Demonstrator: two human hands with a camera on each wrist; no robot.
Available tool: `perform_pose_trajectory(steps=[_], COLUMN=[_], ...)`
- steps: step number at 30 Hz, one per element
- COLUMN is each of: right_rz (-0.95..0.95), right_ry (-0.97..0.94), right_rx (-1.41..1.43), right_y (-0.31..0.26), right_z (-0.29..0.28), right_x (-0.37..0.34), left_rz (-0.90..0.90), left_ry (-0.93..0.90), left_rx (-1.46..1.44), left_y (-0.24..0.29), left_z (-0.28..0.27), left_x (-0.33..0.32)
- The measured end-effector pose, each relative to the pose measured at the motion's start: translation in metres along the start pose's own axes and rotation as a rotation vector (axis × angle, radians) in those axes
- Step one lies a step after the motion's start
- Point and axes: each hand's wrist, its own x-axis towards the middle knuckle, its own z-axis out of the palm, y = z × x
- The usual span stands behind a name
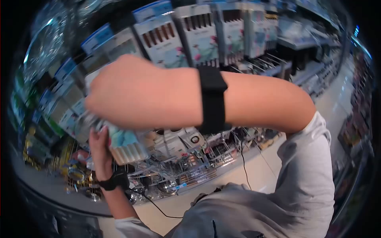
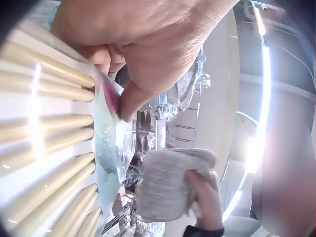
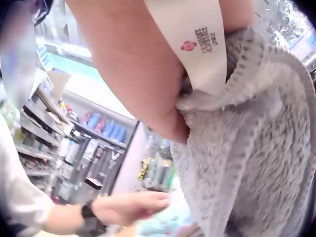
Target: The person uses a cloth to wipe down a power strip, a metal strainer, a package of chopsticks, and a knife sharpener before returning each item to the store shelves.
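My left hand (image 1: 100, 148) grips the edge of a flat pack of wooden chopsticks (image 1: 129, 151), with pale sticks set in pairs. In the left wrist view the thumb of the left hand (image 2: 158, 49) presses the pack's pastel printed end, and the chopsticks (image 2: 49, 121) fill the left side. My right hand (image 1: 135, 93) is raised across the head view, in front of the shelf. It holds a folded grey towel (image 3: 247, 133) with a white paper band (image 3: 197, 44) round it. The head view mostly hides this towel behind the hand; the left wrist view shows the towel (image 2: 168, 185) beside the pack.
Several chopstick packs (image 1: 160, 37) hang in a row on the rack ahead. Below are wire racks (image 1: 210, 152) with small shiny goods. A dark cable (image 1: 158, 208) runs by my body. An aisle floor (image 1: 329, 107) and more shelves lie to the right.
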Motion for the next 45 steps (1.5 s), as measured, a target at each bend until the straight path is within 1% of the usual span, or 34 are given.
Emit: perform_pose_trajectory(steps=[1,2,3,4,5,7,11,15,17,19,21,23,28,31,33,35,39,40,42,43,44,45], right_rz=[0.062,0.048,-0.005,-0.041,-0.026,-0.012,-0.095,-0.055,-0.013,-0.03,-0.015,-0.01,0.008,-0.016,-0.047,-0.048,-0.05,-0.043,-0.032,-0.024,0.043,0.108], right_ry=[-0.122,-0.051,0.07,0.151,0.12,0.069,0.162,0.175,0.105,0.125,0.103,0.097,0.072,0.098,0.153,0.15,0.161,0.158,0.12,0.115,0.034,-0.046], right_rx=[0.005,-0.066,-0.099,-0.091,-0.03,-0.034,-0.099,0.01,0.017,0.021,0.024,0.049,0.075,0.055,0.037,0.053,0.105,0.108,0.211,0.21,0.239,0.266], right_y=[0.026,0.052,0.071,0.087,0.092,0.097,0.097,0.107,0.109,0.111,0.111,0.114,0.117,0.12,0.122,0.122,0.123,0.123,0.121,0.121,0.121,0.124], right_z=[0.008,0.031,0.047,0.058,0.055,0.045,0.033,0.029,0.023,0.023,0.02,0.019,0.018,0.022,0.026,0.028,0.035,0.037,0.043,0.046,0.049,0.051], right_x=[0.002,0.002,0.0,0.001,0.005,0.014,0.012,0.01,0.008,0.005,0.003,0.003,0.001,0.0,0.0,-0.001,-0.006,-0.011,-0.026,-0.036,-0.05,-0.063], left_rz=[0.022,0.018,0.022,0.056,0.08,0.12,0.178,0.225,0.212,0.271,0.298,0.255,0.241,0.223,0.213,0.174,0.167,0.183,0.192,0.171,0.151,0.147], left_ry=[-0.068,-0.097,-0.041,-0.037,-0.039,-0.02,-0.001,-0.02,-0.035,-0.009,-0.015,-0.058,-0.067,-0.075,-0.084,-0.046,-0.023,-0.009,0.0,0.024,0.047,0.041], left_rx=[-0.123,-0.164,-0.147,-0.115,-0.079,-0.095,-0.096,-0.159,-0.152,-0.19,-0.19,-0.214,-0.255,-0.29,-0.299,-0.25,-0.247,-0.198,-0.154,-0.091,-0.028,-0.033], left_y=[0.008,0.012,0.011,0.018,0.023,0.028,0.027,0.024,0.022,0.018,0.017,0.021,0.02,0.017,0.018,0.024,0.024,0.021,0.015,0.012,0.009,0.008], left_z=[0.016,0.025,0.029,0.034,0.039,0.045,0.051,0.062,0.067,0.075,0.077,0.081,0.087,0.087,0.088,0.089,0.092,0.092,0.091,0.088,0.087,0.087], left_x=[0.004,0.011,0.018,0.021,0.022,0.024,0.02,0.026,0.028,0.03,0.032,0.034,0.048,0.049,0.048,0.042,0.044,0.048,0.056,0.06,0.063,0.064])
